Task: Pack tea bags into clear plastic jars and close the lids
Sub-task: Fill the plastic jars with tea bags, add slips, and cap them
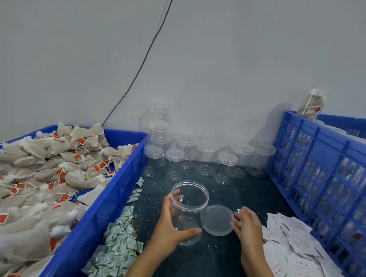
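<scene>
Tabletop (192,263) of dark teal cloth, strewn with grain husks, set against plain grey wall (224,55) with thin black cable (148,51) hanging. Red tags on tea bags and print on white paper slips (295,250) too blurred to read. Open clear plastic jar (189,210) upright at centre, gripped round its side by left hand (171,220); round clear lid (217,219) flat just beside it. Right hand (247,224) flat, fingers straight, touching lid edge. Beige mesh tea bags (38,173) heaped in smooth blue plastic tub (102,204) at left; slotted blue crate (324,177) at right; lidded clear jars (202,156) behind; green-white sachets (117,247) near tub.
</scene>
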`<action>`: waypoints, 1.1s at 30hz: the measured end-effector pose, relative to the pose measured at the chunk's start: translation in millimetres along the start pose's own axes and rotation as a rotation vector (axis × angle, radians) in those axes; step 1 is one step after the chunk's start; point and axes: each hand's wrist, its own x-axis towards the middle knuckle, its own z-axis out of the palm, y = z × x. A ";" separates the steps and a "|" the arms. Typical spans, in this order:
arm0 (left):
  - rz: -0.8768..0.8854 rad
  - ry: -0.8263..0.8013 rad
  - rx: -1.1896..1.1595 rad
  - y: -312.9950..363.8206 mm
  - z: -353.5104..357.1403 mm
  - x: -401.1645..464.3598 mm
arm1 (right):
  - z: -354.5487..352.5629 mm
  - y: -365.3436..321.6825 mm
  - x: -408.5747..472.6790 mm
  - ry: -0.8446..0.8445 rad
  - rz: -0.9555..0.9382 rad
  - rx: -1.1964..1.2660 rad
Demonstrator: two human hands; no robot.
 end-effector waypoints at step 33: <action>-0.342 0.256 1.010 118.8 -233.4 -28.4 | 236.4 -62.6 -139.0 -0.861 -0.529 -0.476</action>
